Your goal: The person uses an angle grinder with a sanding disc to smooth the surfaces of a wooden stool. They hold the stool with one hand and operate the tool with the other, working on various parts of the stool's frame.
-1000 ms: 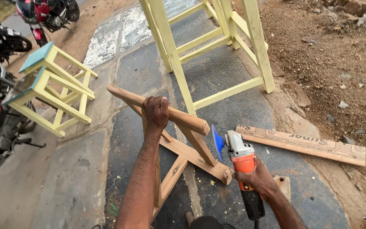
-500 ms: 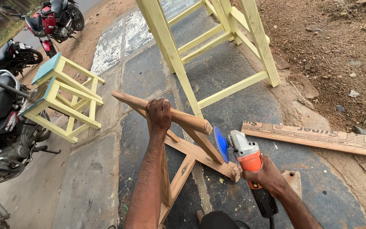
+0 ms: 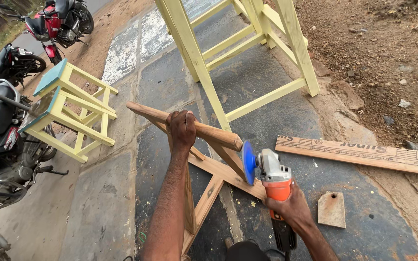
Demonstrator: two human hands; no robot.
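- Left hand [image 3: 182, 129] clenched over the top rail of the bare frame [image 3: 204, 166], pinning it so it won't skid.
- Right hand [image 3: 291, 208] wrapped round the grinder [image 3: 273, 181], blue disc right against the frame's rail end.
- Yellow stool [image 3: 71, 113] sits left of the frame, board [image 3: 354, 153] to its right.

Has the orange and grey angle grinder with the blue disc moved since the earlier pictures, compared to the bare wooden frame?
Cannot tell. The orange and grey angle grinder keeps its blue disc by the bare wooden frame end; any shift matches the camera's motion.
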